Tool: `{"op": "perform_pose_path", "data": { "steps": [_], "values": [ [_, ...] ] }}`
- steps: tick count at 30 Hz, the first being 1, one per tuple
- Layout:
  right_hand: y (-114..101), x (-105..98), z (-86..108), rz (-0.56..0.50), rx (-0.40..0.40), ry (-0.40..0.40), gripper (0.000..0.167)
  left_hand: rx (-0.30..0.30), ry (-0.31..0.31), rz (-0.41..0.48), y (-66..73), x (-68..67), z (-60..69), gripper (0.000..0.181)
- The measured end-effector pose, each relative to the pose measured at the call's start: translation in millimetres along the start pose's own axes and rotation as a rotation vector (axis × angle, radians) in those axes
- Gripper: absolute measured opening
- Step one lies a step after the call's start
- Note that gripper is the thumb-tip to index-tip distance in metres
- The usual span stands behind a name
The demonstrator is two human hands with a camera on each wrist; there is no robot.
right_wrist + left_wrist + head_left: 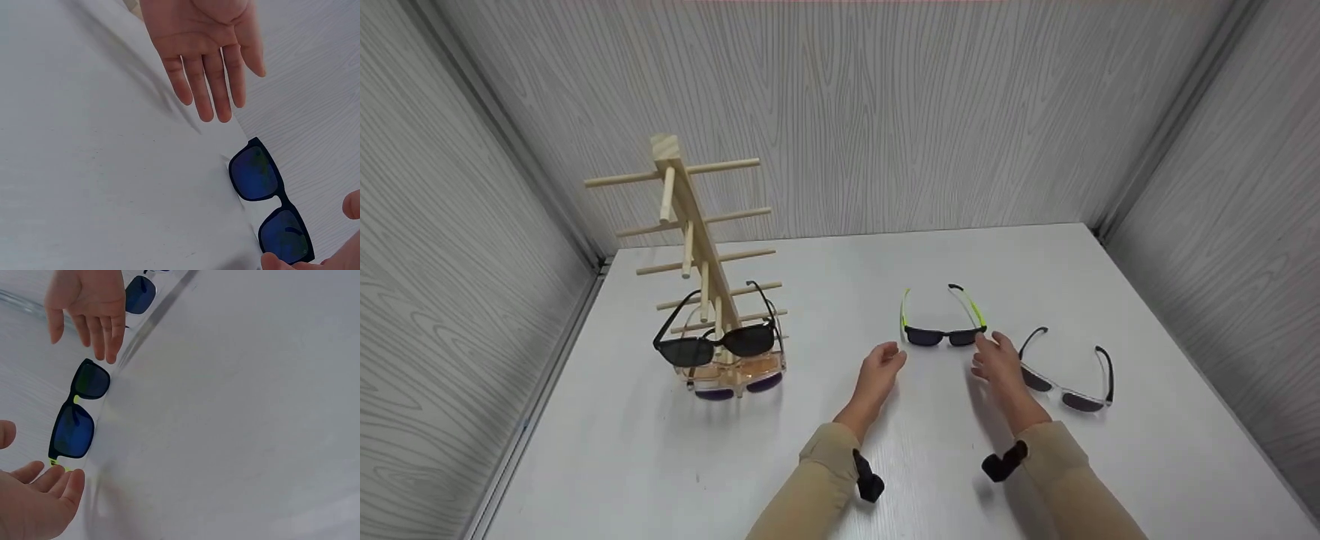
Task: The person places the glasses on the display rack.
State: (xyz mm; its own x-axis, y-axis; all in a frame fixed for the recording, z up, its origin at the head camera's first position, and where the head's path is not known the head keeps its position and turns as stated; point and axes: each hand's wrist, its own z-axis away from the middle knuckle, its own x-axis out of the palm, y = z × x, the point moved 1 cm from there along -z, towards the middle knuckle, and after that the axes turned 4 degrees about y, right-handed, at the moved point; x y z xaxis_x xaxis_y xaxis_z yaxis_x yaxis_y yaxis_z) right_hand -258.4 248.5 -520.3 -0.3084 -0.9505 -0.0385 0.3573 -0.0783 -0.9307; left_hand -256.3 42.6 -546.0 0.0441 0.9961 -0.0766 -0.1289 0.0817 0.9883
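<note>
Sunglasses with a black front and yellow-green temples (943,337) lie unfolded on the white table, lenses toward me. To their lower left is my left hand (877,375), fingers loosely extended and holding nothing. My right hand (999,365) is at their right corner; whether its fingertips touch the frame I cannot tell. In the left wrist view, the dark blue lenses (74,430) lie between my two hands, and the right palm (90,304) shows with straight fingers. In the right wrist view, my left palm (205,34) appears with its fingers straight.
Clear-framed sunglasses with dark temples (1061,391) lie just right of my right hand. At left stands a wooden peg rack (701,232), with black sunglasses (720,345) and clear-framed, purple-lensed ones (765,382) low on it. Grey wood-grain panels (870,112) enclose the table (840,285).
</note>
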Motion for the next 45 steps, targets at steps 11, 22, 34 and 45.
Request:
{"op": "perform_pose_path", "data": {
  "steps": [11, 22, 34, 45],
  "values": [
    [-3.1, 6.2, -7.4, -0.047, 0.05, 0.002, 0.068, -0.051, 0.008, 0.061, 0.4, 10.8, -14.9, 0.041],
    [-4.9, 8.3, -16.1, -0.062, 0.129, 0.035, 0.069, -0.107, 0.023, 0.111, 2.0, 20.3, -26.9, 0.047],
    [-0.1, 10.6, -28.5, -0.05, 0.147, 0.054, 0.065, -0.153, 0.035, 0.116, 3.0, 24.5, -34.2, 0.051],
    [2.6, 4.6, -34.2, -0.08, 0.14, 0.044, 0.05, -0.155, 0.043, 0.117, 2.4, 32.2, -35.6, 0.042]
  ]
}}
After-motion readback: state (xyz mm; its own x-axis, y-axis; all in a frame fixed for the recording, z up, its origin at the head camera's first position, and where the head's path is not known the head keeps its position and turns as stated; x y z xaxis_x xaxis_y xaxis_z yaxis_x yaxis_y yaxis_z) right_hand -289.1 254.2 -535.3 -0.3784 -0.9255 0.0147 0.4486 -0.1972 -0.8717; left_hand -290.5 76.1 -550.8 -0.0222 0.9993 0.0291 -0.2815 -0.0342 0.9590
